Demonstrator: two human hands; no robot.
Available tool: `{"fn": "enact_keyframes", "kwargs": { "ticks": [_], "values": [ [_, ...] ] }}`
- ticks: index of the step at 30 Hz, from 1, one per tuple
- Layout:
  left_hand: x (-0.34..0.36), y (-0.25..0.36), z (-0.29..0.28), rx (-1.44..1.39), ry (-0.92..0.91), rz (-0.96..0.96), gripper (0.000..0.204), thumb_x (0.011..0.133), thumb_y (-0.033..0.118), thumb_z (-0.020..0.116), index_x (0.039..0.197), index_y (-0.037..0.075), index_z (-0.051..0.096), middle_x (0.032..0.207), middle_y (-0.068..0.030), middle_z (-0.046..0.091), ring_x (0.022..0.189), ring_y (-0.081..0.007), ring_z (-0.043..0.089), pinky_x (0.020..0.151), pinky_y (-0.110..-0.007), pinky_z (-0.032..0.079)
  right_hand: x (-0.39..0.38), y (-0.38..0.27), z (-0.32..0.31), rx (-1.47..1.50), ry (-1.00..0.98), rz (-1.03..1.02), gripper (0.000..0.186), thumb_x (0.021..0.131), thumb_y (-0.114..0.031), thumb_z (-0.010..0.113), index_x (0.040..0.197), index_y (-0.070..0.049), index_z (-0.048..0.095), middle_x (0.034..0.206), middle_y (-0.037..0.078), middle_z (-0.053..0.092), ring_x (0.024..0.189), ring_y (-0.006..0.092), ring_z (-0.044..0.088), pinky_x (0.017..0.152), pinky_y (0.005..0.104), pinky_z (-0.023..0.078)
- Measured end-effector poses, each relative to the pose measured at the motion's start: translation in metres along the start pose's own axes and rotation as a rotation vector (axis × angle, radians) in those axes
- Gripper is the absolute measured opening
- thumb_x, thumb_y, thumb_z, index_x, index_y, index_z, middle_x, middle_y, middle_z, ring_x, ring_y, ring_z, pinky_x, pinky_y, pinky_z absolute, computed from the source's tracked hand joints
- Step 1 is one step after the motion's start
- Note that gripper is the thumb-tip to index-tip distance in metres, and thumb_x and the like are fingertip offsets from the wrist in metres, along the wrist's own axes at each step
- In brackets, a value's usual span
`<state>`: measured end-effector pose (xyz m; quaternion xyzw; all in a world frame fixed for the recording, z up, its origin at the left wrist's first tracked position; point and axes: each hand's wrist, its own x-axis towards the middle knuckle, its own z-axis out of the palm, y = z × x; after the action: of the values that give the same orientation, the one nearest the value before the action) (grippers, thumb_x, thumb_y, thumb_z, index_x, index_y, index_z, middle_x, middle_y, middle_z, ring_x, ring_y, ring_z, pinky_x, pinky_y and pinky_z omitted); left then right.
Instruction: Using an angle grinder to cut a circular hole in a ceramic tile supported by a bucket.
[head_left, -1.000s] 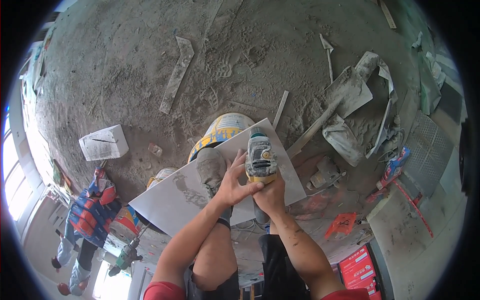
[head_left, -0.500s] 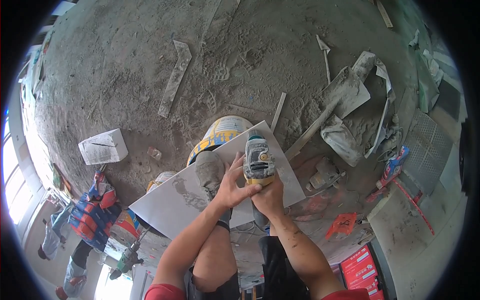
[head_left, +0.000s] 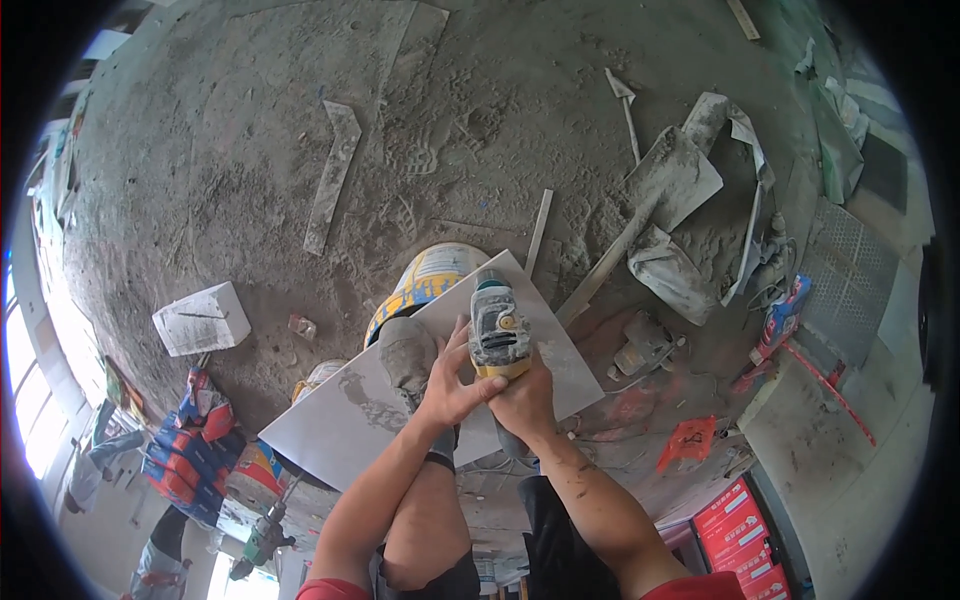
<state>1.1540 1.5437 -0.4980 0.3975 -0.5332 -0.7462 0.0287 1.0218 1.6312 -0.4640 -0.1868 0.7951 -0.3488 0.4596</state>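
A dust-caked handheld power tool (head_left: 499, 330), grey with a yellow base and a teal front end, is held upright over a large white tile (head_left: 330, 440). My right hand (head_left: 527, 402) wraps round its lower right side. On its left side, my left hand (head_left: 452, 385) closes against it, thumb crossing toward the right hand; some fingertips are hidden. The tool's working end and its contact with the tile cannot be made out. Beneath the tile's far edge stands a white-and-yellow bucket (head_left: 440, 262). My shod left foot (head_left: 407, 350) rests on the tile, beside the left hand.
A white block (head_left: 202, 320) lies left, near red-and-blue bags (head_left: 185, 455) and a green-bodied drill (head_left: 262, 540). Another dusty power tool (head_left: 645, 345), crumpled sheeting (head_left: 672, 275) and red boxes (head_left: 738, 540) are at right. Part of another person (head_left: 160, 560) shows lower left.
The view has shifted slightly, so my hands, the tool and the tile appear a little further left and lower. Both hands keep their grip on the tool.
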Motion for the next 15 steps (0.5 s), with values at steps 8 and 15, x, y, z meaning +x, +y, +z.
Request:
{"fn": "enact_keyframes", "kwargs": {
  "ticks": [8, 15],
  "values": [
    [-0.008, 0.006, 0.006, -0.055, -0.034, -0.091, 0.078, 0.085, 0.057, 0.081, 0.142, 0.004, 0.068, 0.166, -0.0255, 0.044, 0.163, -0.0486, 0.02, 0.13, -0.055, 0.018, -0.01, 0.001, -0.007, -0.005, 0.012, 0.008, 0.055, 0.079, -0.018, 0.087, 0.123, 0.0, 0.059, 0.104, 0.023, 0.076, 0.102, 0.0449, 0.074, 0.084, 0.0484, 0.06],
    [-0.018, 0.006, 0.021, -0.147, -0.013, -0.102, 0.072, 0.087, 0.051, 0.082, 0.136, -0.001, 0.07, 0.166, -0.028, 0.042, 0.162, -0.0426, 0.024, 0.13, -0.05, 0.021, -0.023, 0.002, -0.015, -0.033, 0.039, 0.034, 0.054, 0.078, -0.023, 0.089, 0.118, -0.001, 0.06, 0.1, 0.022, 0.076, 0.096, 0.0456, 0.074, 0.08, 0.0491, 0.06]
  ]
}}
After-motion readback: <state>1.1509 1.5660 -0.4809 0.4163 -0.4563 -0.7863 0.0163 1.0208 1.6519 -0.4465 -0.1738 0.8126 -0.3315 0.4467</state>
